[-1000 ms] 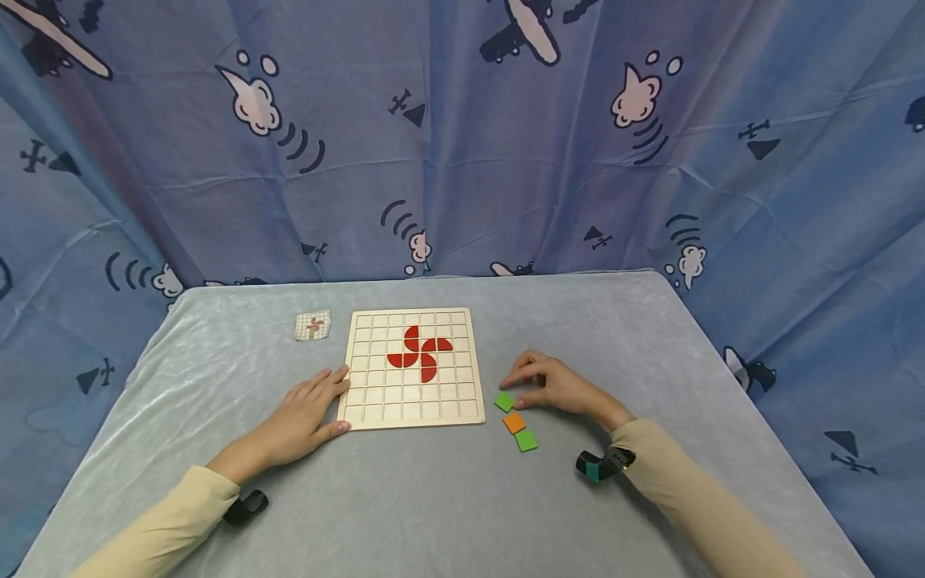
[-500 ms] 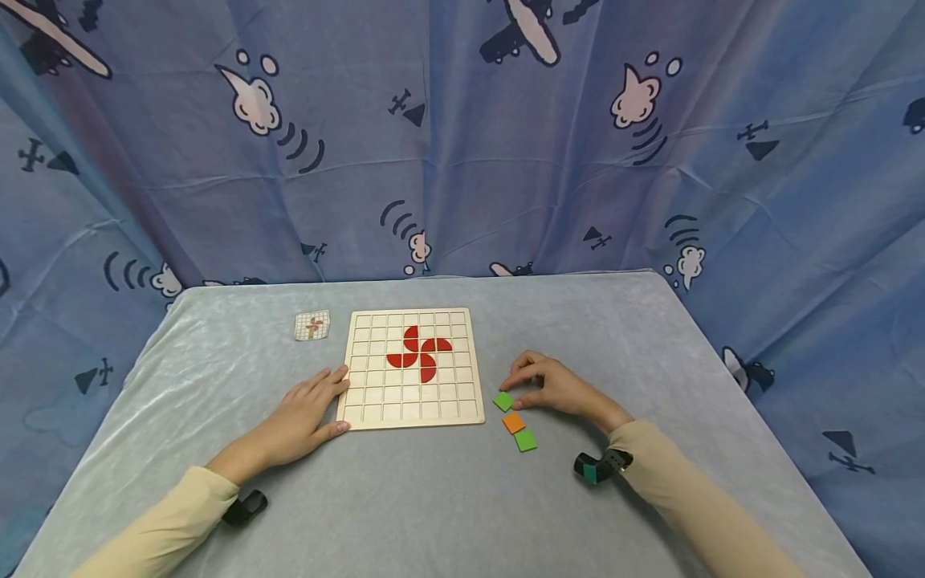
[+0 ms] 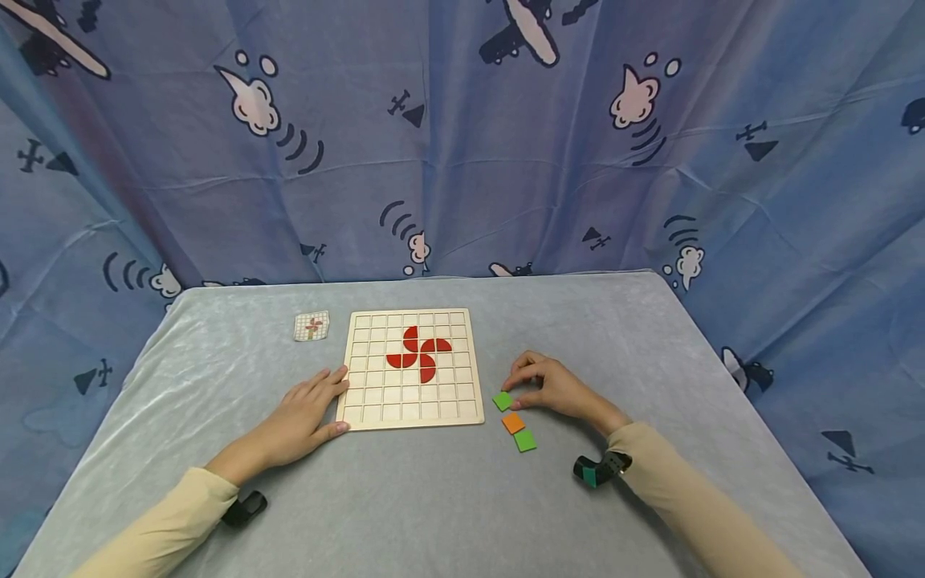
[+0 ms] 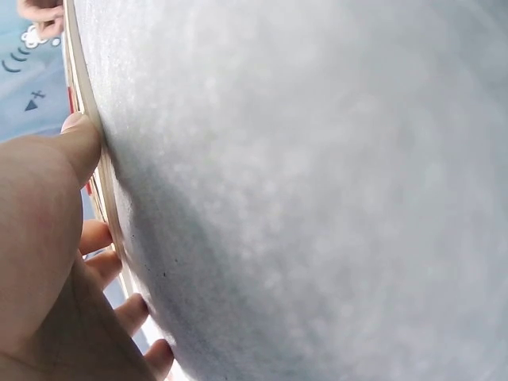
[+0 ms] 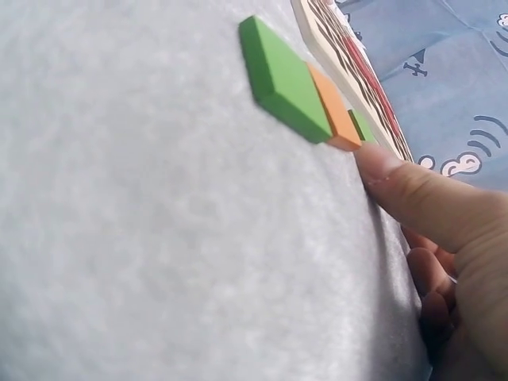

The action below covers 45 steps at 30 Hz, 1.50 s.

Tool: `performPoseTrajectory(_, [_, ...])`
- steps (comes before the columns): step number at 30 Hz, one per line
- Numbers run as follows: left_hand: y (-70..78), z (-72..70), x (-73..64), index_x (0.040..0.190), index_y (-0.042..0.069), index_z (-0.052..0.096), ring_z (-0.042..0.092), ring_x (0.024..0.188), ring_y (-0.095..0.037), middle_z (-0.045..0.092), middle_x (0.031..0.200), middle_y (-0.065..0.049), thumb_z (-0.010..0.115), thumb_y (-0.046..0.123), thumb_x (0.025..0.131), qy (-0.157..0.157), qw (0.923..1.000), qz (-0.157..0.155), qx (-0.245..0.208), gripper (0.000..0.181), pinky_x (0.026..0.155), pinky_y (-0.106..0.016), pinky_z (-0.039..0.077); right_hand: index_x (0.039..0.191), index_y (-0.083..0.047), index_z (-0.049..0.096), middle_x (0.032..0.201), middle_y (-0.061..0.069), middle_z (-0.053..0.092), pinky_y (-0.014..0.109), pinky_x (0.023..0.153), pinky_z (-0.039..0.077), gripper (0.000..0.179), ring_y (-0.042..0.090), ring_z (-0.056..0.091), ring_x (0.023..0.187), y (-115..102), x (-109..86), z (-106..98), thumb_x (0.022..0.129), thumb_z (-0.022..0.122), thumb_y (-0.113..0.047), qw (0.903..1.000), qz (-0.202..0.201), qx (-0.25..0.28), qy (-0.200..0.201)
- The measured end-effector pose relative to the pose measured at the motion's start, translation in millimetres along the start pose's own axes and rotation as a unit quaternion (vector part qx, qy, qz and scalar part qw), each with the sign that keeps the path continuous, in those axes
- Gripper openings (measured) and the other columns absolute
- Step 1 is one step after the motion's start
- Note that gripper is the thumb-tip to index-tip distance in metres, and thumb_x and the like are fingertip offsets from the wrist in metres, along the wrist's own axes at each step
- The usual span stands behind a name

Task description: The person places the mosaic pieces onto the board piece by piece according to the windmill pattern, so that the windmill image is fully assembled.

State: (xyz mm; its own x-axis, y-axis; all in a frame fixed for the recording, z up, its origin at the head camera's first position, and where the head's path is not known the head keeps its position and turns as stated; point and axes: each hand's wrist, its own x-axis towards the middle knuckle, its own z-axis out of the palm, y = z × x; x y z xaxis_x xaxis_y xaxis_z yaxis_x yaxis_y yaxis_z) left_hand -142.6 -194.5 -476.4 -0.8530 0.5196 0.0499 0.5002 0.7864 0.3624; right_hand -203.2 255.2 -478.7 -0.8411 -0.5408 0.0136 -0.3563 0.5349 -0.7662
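Note:
A square wooden board [image 3: 410, 409] with a grid bears several red pieces [image 3: 428, 368] set as a pinwheel. My left hand [image 3: 299, 421] lies along its left side, fingers spread, fingertips and thumb [image 4: 80, 135] at the board's edge. Right of the board, my right hand [image 3: 552, 387] bends thumb and index finger round the far green tile [image 3: 502, 400], pinching it at its edges. Directly nearer lie an orange tile [image 3: 513, 423] and a second green tile [image 3: 525, 441], in a slanting row. In the right wrist view the thumb [image 5: 379, 164] hides part of the far green tile.
A small card [image 3: 311, 326] printed with a grid and a red pinwheel lies left of the board's far corner. A pale cloth covers the table [image 3: 405, 506]. Behind it hangs a blue patterned curtain [image 3: 462, 160].

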Motion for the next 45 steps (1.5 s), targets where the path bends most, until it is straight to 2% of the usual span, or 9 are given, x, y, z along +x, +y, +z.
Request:
performPoseTrajectory(11, [-2.3,1.5,-0.6,0.147,0.000,0.041,0.029,0.147,-0.046,0.030,0.162,-0.018,0.060,0.038,0.098,0.011,0.9999,0.012,-0.004,0.065,0.113,-0.064,0.029,0.095,-0.024,0.079,0.103,0.001,0.062,0.025,0.085,0.044,0.024,0.016,0.055,0.098,-2.1,-0.7,1.7,0.073,0.088,-0.024,0.9997,0.009,0.019,0.009])
performPoseTrajectory(20, [-3.6,3.1,0.9,0.149,0.002,0.038,0.026,0.149,-0.044,0.027,0.163,-0.016,0.061,0.038,0.097,-0.007,0.9999,-0.002,-0.009,0.067,0.116,-0.061,0.026,0.099,-0.014,0.079,0.104,0.009,0.064,0.034,0.082,0.046,0.026,0.029,0.057,0.097,-11.1,1.5,0.3,0.074,0.086,-0.017,0.9994,0.024,0.019,0.015])
performPoseTrajectory(24, [-4.0,3.6,1.1,0.149,0.002,0.038,0.025,0.149,-0.043,0.026,0.164,-0.015,0.060,0.039,0.098,-0.009,0.9999,-0.003,-0.009,0.067,0.116,-0.062,0.025,0.100,-0.016,0.079,0.101,0.007,0.066,0.028,0.075,0.047,0.026,0.026,0.057,0.091,-12.8,4.6,0.4,0.075,0.086,-0.021,0.9993,0.028,0.011,0.021])
performPoseTrajectory(27, [-3.0,3.1,0.7,0.148,0.002,0.039,0.027,0.148,-0.044,0.028,0.163,-0.016,0.060,0.039,0.098,-0.002,1.0000,0.002,-0.007,0.066,0.115,-0.062,0.027,0.100,-0.023,0.079,0.099,0.000,0.067,0.021,0.071,0.046,0.026,0.018,0.057,0.086,-10.8,8.1,2.3,0.076,0.086,-0.029,0.9992,0.025,-0.003,0.031])
performPoseTrajectory(32, [-2.2,2.5,-0.5,0.147,0.001,0.040,0.029,0.147,-0.045,0.030,0.162,-0.017,0.060,0.038,0.098,0.008,0.9999,0.007,-0.006,0.065,0.114,-0.063,0.028,0.099,-0.023,0.079,0.097,0.000,0.068,0.022,0.068,0.047,0.023,0.012,0.055,0.079,-18.5,13.9,6.8,0.077,0.085,-0.028,0.9984,0.028,-0.024,0.044])
performPoseTrajectory(38, [-2.4,2.2,-0.5,0.148,0.002,0.041,0.028,0.147,-0.045,0.029,0.162,-0.017,0.060,0.038,0.098,0.006,0.9999,0.005,-0.010,0.065,0.114,-0.064,0.028,0.100,-0.021,0.079,0.095,0.004,0.066,0.022,0.067,0.044,0.024,0.013,0.053,0.078,-28.6,23.7,16.2,0.077,0.085,-0.026,0.9980,0.023,-0.026,0.053])
performPoseTrajectory(45, [-3.4,3.3,-0.4,0.147,0.001,0.042,0.031,0.146,-0.046,0.031,0.161,-0.017,0.061,0.037,0.097,0.020,0.9997,0.011,-0.009,0.064,0.112,-0.065,0.030,0.101,-0.019,0.078,0.094,0.005,0.065,0.022,0.067,0.042,0.025,0.017,0.052,0.079,-43.1,40.0,29.0,0.077,0.086,-0.023,0.9977,0.014,-0.021,0.063])
